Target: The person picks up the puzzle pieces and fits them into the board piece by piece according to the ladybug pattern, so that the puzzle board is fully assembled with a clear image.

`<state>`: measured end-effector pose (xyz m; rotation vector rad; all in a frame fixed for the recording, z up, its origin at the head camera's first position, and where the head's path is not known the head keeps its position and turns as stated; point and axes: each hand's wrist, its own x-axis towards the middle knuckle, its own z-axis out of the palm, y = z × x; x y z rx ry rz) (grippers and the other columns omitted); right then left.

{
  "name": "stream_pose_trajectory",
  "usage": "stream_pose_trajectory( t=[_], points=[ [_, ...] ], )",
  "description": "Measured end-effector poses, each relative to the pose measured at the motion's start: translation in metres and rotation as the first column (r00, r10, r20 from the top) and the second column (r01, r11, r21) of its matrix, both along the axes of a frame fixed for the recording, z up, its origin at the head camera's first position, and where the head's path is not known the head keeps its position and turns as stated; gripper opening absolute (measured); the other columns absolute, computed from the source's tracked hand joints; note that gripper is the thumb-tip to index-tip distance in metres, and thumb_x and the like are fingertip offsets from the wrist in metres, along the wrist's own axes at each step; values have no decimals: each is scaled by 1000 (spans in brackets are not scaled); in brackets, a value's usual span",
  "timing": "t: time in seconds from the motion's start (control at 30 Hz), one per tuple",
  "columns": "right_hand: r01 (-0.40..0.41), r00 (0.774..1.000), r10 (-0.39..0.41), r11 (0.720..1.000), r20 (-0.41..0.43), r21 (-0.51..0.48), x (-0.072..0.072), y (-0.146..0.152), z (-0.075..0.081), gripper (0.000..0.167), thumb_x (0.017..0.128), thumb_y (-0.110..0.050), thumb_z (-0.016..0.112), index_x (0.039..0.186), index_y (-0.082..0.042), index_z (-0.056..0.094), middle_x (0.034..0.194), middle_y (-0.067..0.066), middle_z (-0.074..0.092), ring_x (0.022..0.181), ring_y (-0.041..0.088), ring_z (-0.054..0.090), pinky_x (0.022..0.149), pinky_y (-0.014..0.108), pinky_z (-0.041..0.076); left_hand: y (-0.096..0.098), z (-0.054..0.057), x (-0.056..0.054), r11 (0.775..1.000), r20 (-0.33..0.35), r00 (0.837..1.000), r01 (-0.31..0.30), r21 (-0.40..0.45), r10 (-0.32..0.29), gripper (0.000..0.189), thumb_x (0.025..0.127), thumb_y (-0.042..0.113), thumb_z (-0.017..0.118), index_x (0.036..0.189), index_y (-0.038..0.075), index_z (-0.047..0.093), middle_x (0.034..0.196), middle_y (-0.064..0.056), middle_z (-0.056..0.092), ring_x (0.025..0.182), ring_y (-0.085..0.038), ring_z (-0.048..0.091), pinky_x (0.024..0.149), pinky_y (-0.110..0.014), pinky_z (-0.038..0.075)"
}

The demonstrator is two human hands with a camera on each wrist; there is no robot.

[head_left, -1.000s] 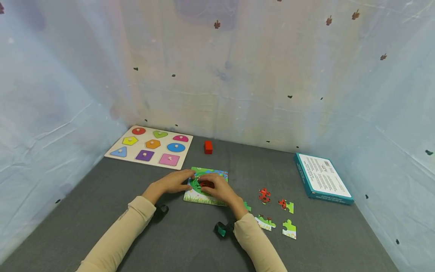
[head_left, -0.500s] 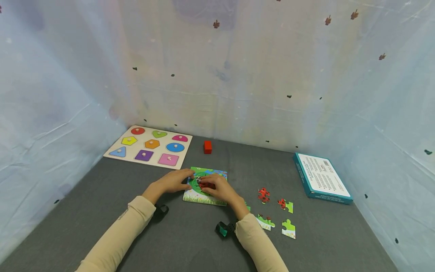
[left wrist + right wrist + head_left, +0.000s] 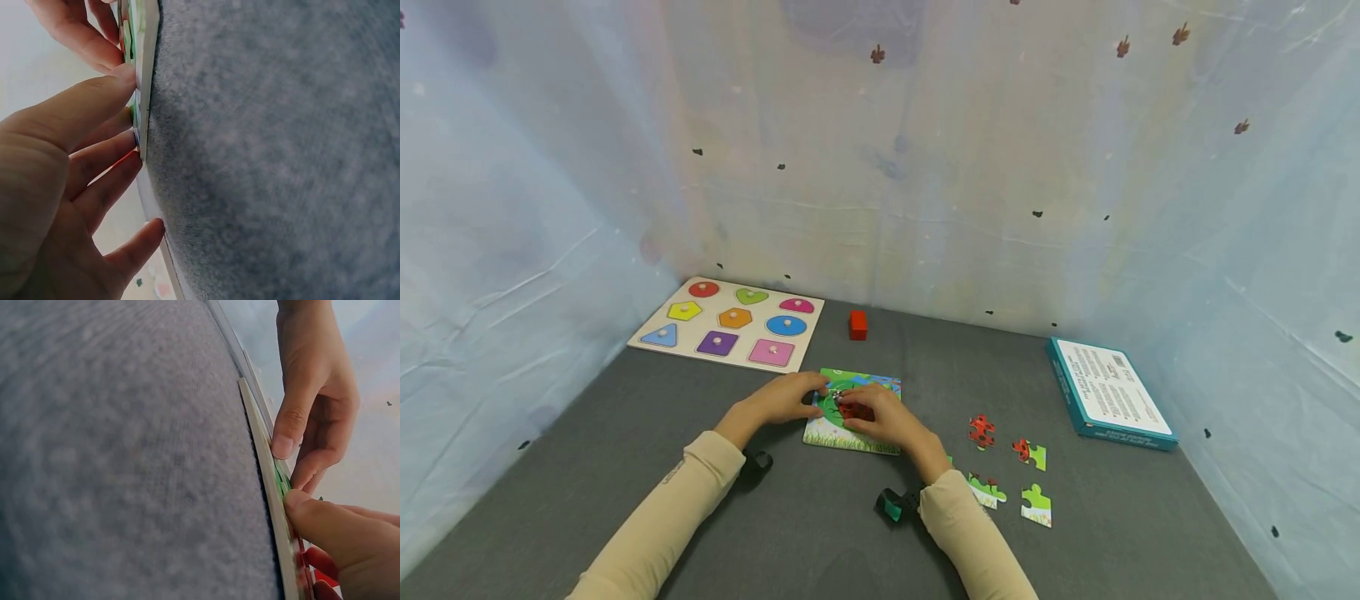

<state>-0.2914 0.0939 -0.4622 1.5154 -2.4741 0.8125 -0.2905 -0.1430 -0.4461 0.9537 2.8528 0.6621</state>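
Note:
A square ladybug picture puzzle board [image 3: 850,437] lies on the dark grey table in the head view, grass along its near edge. My left hand [image 3: 778,400] rests its thumb and fingertips on the board's left side; the left wrist view shows its fingers [image 3: 103,153] fairly straight against the edge. Over the middle, my right hand [image 3: 887,417] pinches a red ladybug puzzle piece [image 3: 853,411] between thumb and fingers, low against the board. The right hand covers much of the picture, and whether the piece lies flush cannot be seen. Both hands nearly meet in the right wrist view.
Several loose puzzle pieces lie to the right, among them a red spotted piece [image 3: 981,432] and a green corner piece [image 3: 1037,505]. Behind stand a shape peg board [image 3: 808,350] and a red block [image 3: 858,325]. A teal box [image 3: 1112,392] lies far right, near the curtain [image 3: 925,208].
Both hands stay at the board. The right hand's fingers have shifted only slightly over the ladybug, and the loose pieces have not moved.

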Motion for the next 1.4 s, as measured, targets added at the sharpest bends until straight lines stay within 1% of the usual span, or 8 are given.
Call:
stream_pose_trajectory(
  t=[0.2, 0.4, 0.47, 0.7, 0.87, 1.03, 1.2, 1.4],
  points=[
    [-19, 999, 20, 1000, -44, 23, -1, 1, 0, 37, 87, -14, 66, 120, 2, 60, 121, 15, 60, 109, 25, 56, 95, 37, 43, 0, 0, -1, 1000, -9, 1000, 3, 1, -3, 51, 84, 23, 70, 126, -1, 54, 116, -10, 61, 114, -27, 54, 98, -45, 40],
    [-13, 999, 15, 999, -53, 50, -1, 3, 0, 39, 88, -16, 66, 121, 1, 59, 123, 15, 59, 111, 25, 55, 96, 38, 42, 1, -1, -1, 1000, 4, 1000, 7, 13, -7, 36, 85, 23, 69, 114, 3, 64, 130, -14, 54, 122, -30, 49, 100, -46, 38],
    [-9, 999, 12, 999, -51, 48, 0, 3, 0, 39, 88, -16, 66, 121, 2, 59, 123, 15, 59, 111, 25, 55, 96, 38, 42, 1, -1, -1, 1000, 9, 1000, 11, 15, -11, 34, 85, 23, 69, 112, 4, 66, 132, -14, 53, 123, -31, 47, 100, -47, 38],
    [11, 998, -10, 1000, -54, 27, 1, 3, -1, 36, 88, -14, 65, 120, 2, 61, 123, 15, 59, 112, 25, 55, 97, 38, 42, 1, -1, -2, 1000, 12, 1000, 29, 8, -29, 37, 86, 23, 68, 117, 3, 65, 134, -14, 51, 125, -31, 46, 101, -48, 37],
    [15, 998, -14, 1000, -63, 21, 0, 3, -2, 35, 89, -13, 64, 120, 2, 60, 122, 14, 60, 112, 25, 55, 97, 37, 42, 0, -1, -2, 999, -6, 999, 46, 12, -46, 37, 86, 22, 68, 118, 2, 65, 134, -15, 51, 124, -32, 46, 100, -48, 38],
    [17, 998, -15, 999, -62, 35, 0, 2, -2, 36, 90, -14, 62, 122, 1, 59, 123, 14, 60, 113, 25, 55, 97, 37, 42, 0, -2, -3, 998, -20, 998, 59, 13, -58, 38, 86, 21, 67, 118, 1, 64, 134, -16, 51, 123, -34, 47, 99, -48, 39],
    [36, 998, -31, 997, -59, 71, 3, 0, 1, 35, 91, -15, 61, 122, 2, 59, 125, 15, 59, 115, 26, 54, 99, 39, 40, -1, -3, -3, 998, -35, 997, 69, 5, -69, 38, 86, 21, 68, 118, 0, 64, 133, -16, 51, 122, -34, 48, 98, -47, 40],
    [42, 998, -39, 997, -53, 70, 5, -2, 3, 33, 91, -15, 61, 120, 2, 61, 124, 16, 59, 115, 27, 54, 99, 39, 40, 0, -2, -2, 997, -30, 997, 75, -13, -75, 37, 87, 21, 67, 118, 1, 64, 135, -16, 50, 123, -33, 48, 98, -47, 40]
  ],
)
